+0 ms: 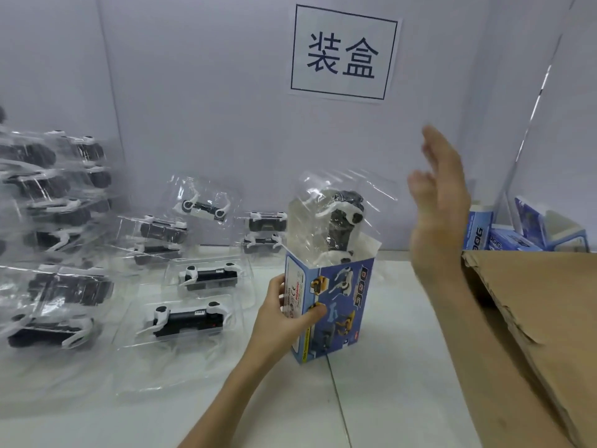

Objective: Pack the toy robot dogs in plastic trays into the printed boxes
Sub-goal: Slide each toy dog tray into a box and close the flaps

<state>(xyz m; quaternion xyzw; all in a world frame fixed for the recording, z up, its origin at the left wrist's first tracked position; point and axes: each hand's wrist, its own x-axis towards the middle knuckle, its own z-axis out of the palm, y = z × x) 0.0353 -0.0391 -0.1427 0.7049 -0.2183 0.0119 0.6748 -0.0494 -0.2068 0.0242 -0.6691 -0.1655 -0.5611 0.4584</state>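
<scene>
A blue printed box (336, 305) stands upright on the white table, its top open. A clear plastic tray with a black-and-white toy robot dog (339, 221) sticks about halfway out of the box top. My left hand (284, 318) grips the box at its left side, thumb across the front. My right hand (436, 205) is raised in the air to the right of the tray, fingers straight, touching nothing. Several more robot dogs in trays (190, 318) lie on the table to the left, with a stack (55, 195) at far left.
A brown cardboard carton flap (529, 305) lies at the right, close under my right forearm. Several blue printed boxes (529, 231) sit behind it at the back right. A paper sign (344, 53) hangs on the white wall behind.
</scene>
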